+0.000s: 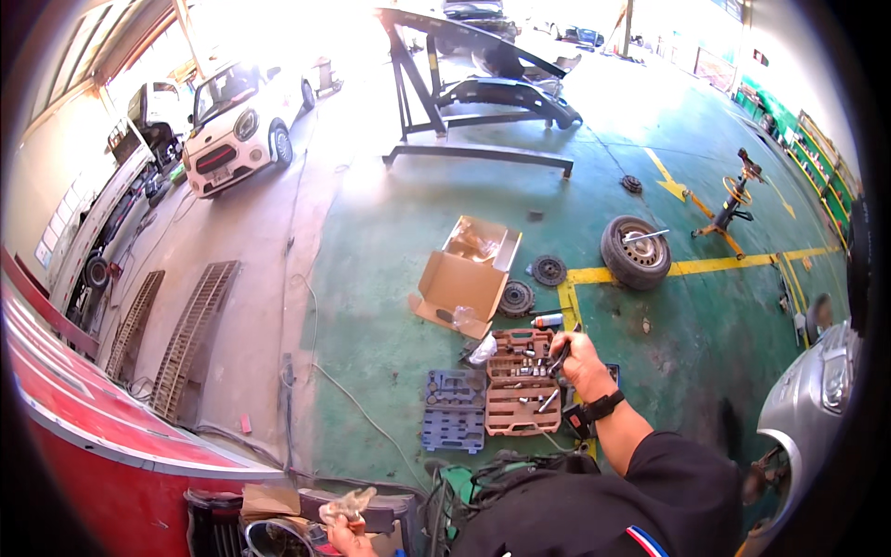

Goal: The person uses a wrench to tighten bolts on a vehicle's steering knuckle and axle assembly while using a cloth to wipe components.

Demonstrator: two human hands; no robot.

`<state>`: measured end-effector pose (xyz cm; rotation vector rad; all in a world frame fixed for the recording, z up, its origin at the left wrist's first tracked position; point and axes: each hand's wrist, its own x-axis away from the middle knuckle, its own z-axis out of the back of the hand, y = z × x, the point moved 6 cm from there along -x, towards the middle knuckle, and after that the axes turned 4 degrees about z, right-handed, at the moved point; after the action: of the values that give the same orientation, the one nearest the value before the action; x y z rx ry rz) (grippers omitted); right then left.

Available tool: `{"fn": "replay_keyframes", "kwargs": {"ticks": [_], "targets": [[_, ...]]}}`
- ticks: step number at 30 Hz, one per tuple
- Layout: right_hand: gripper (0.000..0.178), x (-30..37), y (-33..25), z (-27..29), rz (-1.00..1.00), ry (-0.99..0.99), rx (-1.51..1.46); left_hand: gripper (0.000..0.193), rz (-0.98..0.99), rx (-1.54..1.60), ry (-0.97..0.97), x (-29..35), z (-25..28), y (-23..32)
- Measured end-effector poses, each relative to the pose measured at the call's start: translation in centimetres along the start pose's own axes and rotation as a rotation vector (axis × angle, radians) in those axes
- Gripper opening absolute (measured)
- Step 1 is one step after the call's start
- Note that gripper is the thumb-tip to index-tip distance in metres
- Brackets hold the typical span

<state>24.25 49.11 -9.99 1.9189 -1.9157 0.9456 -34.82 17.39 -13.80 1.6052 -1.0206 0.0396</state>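
Note:
My right hand (583, 364) is stretched out over the right edge of an open brown tool case (498, 422), its fingers closed around a slim dark hand tool (560, 358). Which tool that is, I cannot make out. Sockets and other metal pieces (531, 371) lie in the case. Against the case's left side is an open blue tool case (453, 413) with moulded recesses. At the lower left, my left hand (347, 540) grips a crumpled, pale brownish rag (349, 506) above some boxes and a round metal-rimmed container (271, 538).
Beyond the tool cases lie an open cardboard box (464, 278), a spray can (548, 320), two clutch discs (549, 270) and a wheel (637, 252). A silver car (817, 390) stands at right, a red panel (102, 436) at left. A cable (357, 399) crosses the floor.

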Motion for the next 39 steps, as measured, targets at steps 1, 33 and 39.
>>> {"fn": "replay_keyframes", "kwargs": {"ticks": [1,33,39], "targets": [[0.014,-0.4,0.9,-0.9,-0.011,-0.019,-0.018,0.026,-0.031,0.010,0.028,-1.6,-0.2,0.6],[0.018,-40.9,26.0,-41.6,-0.083,0.081,0.010,0.051,0.400,-0.531,0.348,-43.4,-18.3,10.2],[0.009,-51.4,33.2,-49.1,-0.307,0.041,0.065,0.050,0.353,-0.847,0.100,-58.7,-36.6,13.5]]}}
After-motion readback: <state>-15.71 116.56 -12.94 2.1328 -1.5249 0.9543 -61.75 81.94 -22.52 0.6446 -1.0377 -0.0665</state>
